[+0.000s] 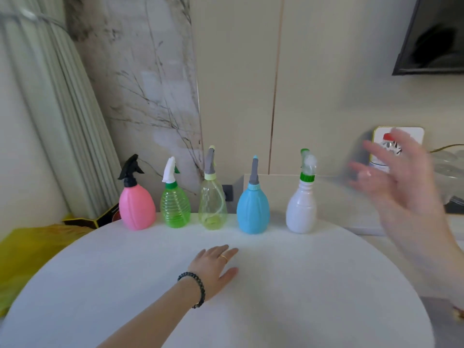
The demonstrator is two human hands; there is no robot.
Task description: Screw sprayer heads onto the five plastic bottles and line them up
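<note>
Five bottles stand upright in a row along the far edge of the round white tabletop (251, 297), each capped with a sprayer head: pink bottle (136, 208), green bottle (175, 206), clear yellowish bottle (212, 205), blue bottle (253, 209), white bottle (301, 209) (left to right, well spaced). Left hand (216, 266) lies flat on the tabletop, fingers straight, gripping nothing. Right hand (399, 182) is raised right of the white bottle, blurred, fingers spread, empty.
</note>
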